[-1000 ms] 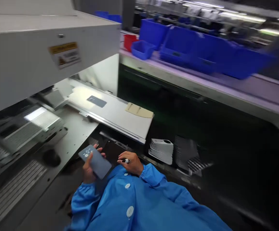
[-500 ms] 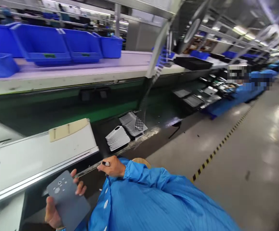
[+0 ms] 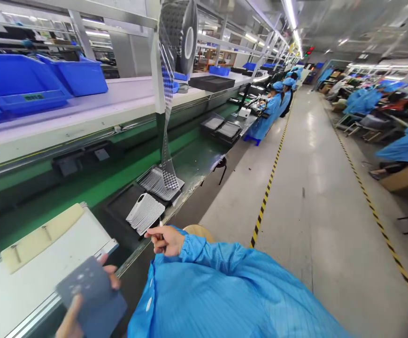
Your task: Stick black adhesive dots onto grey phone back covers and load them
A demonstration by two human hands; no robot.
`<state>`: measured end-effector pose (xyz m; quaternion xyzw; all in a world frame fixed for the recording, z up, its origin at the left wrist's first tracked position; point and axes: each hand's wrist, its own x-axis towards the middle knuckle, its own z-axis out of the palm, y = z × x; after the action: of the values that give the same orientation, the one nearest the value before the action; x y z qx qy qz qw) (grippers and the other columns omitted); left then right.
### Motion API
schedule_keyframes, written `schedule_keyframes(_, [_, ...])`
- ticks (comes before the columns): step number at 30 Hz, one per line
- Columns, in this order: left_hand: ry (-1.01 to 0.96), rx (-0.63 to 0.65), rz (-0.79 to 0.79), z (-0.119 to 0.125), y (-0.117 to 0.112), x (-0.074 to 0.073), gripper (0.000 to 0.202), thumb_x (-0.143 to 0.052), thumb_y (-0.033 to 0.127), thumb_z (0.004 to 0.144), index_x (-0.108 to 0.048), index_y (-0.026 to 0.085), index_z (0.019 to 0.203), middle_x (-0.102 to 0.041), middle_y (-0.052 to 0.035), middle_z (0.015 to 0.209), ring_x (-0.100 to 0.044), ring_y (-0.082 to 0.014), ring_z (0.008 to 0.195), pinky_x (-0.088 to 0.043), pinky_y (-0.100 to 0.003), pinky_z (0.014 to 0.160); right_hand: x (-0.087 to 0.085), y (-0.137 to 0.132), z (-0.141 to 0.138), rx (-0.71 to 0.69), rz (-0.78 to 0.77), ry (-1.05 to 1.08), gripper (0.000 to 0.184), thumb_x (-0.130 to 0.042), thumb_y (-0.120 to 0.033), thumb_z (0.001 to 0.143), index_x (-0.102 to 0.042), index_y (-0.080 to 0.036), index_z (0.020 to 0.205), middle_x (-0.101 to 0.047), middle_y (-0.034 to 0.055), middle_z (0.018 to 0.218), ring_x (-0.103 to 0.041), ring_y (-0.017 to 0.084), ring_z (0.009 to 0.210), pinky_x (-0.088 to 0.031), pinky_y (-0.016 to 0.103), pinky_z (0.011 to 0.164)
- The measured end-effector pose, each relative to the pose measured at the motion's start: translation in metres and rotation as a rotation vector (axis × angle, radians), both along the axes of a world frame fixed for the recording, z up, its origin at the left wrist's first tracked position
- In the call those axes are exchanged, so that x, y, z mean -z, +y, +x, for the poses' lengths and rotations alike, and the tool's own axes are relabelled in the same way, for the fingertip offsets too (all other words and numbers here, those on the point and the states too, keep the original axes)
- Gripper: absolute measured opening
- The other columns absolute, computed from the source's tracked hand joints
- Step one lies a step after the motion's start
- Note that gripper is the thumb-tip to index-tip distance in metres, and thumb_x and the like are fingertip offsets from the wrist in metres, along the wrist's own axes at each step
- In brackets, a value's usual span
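My left hand (image 3: 73, 310) grips a flat grey phone back cover (image 3: 91, 295) with small holes, at the bottom left, over the edge of a white machine tray (image 3: 31, 277). My right hand (image 3: 165, 240) is closed in a pinch on a thin pen-like tool, close to my blue sleeve (image 3: 225, 291). Just beyond that hand lies a fanned stack of white covers (image 3: 144, 212) on the dark bench. A second fanned stack (image 3: 157, 182) sits behind it, under a hanging perforated film strip (image 3: 167, 141).
A green conveyor belt (image 3: 94, 188) runs along the bench below a white shelf with blue bins (image 3: 24, 84). A tape roll (image 3: 180, 30) hangs overhead. Other workers in blue (image 3: 272, 105) sit further down the line. A grey aisle with a yellow-black stripe (image 3: 265, 192) lies right.
My view has swung right, from the machine to the aisle. The left hand with the cover has dropped toward the bottom left corner. The right hand stays pinched near the white stack.
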<state>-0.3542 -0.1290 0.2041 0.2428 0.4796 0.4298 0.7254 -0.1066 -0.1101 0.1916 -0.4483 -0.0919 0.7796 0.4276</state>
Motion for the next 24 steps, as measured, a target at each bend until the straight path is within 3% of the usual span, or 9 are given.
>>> schedule_keyframes(4, [0.105,0.133,0.028,0.029,-0.028,0.012,0.083,-0.082,0.060,0.058,-0.063,0.028,0.133,-0.073,-0.0073,0.108,-0.064,-0.0263,0.079,-0.055,-0.033,0.060,0.001,0.004,-0.007,-0.076,0.007,-0.076,0.019,-0.058,-0.020,0.094,-0.069,-0.013,0.080,-0.054,-0.0069,0.051,-0.022,0.003,0.031,-0.049,0.019,0.044])
schedule_keyframes(9, [0.173,0.157,0.003,0.027,-0.033,0.035,0.086,-0.083,0.064,0.058,-0.064,0.023,0.131,-0.074,-0.0105,0.110,-0.069,-0.0321,0.084,-0.057,-0.037,0.063,0.002,0.016,-0.010,-0.168,0.068,-0.244,0.015,-0.069,-0.027,0.088,-0.070,-0.016,0.078,-0.054,-0.0061,0.052,-0.033,0.004,0.035,-0.052,0.020,0.043])
schedule_keyframes(14, [0.276,0.121,0.109,0.013,-0.003,0.042,0.079,-0.082,0.063,0.052,-0.069,0.031,0.123,-0.076,-0.0101,0.104,-0.068,-0.0367,0.085,-0.056,-0.044,0.066,0.010,0.026,0.003,-0.269,0.115,-0.303,0.014,-0.074,-0.029,0.084,-0.070,-0.016,0.079,-0.057,-0.0046,0.052,-0.040,0.005,0.038,-0.049,0.018,0.041])
schedule_keyframes(18, [0.226,0.147,0.071,0.014,0.035,0.036,0.076,-0.079,0.067,0.047,-0.071,0.037,0.117,-0.077,-0.0101,0.102,-0.066,-0.0453,0.098,-0.054,-0.055,0.071,0.012,0.037,0.025,-0.241,0.152,-0.340,0.016,-0.077,-0.029,0.080,-0.070,-0.016,0.077,-0.056,-0.0048,0.050,-0.043,0.006,0.039,-0.047,0.017,0.040])
schedule_keyframes(21, [0.112,0.166,-0.042,0.033,0.058,0.026,0.084,-0.080,0.072,0.040,-0.072,0.036,0.116,-0.075,-0.0101,0.112,-0.065,-0.0398,0.082,-0.054,-0.054,0.067,0.012,0.051,0.047,-0.205,0.172,-0.370,0.022,-0.080,-0.033,0.078,-0.068,-0.015,0.072,-0.057,-0.0042,0.049,-0.048,0.007,0.043,-0.045,0.016,0.039])
schedule_keyframes(24, [0.065,0.080,-0.100,0.069,0.081,0.027,0.092,-0.074,0.080,0.041,-0.070,0.038,0.122,-0.071,-0.0100,0.124,-0.064,-0.0370,0.074,-0.052,-0.050,0.057,0.013,0.074,0.075,-0.211,0.195,-0.397,0.031,-0.083,-0.039,0.074,-0.064,-0.015,0.065,-0.058,-0.0035,0.050,-0.053,0.009,0.045,-0.044,0.016,0.038])
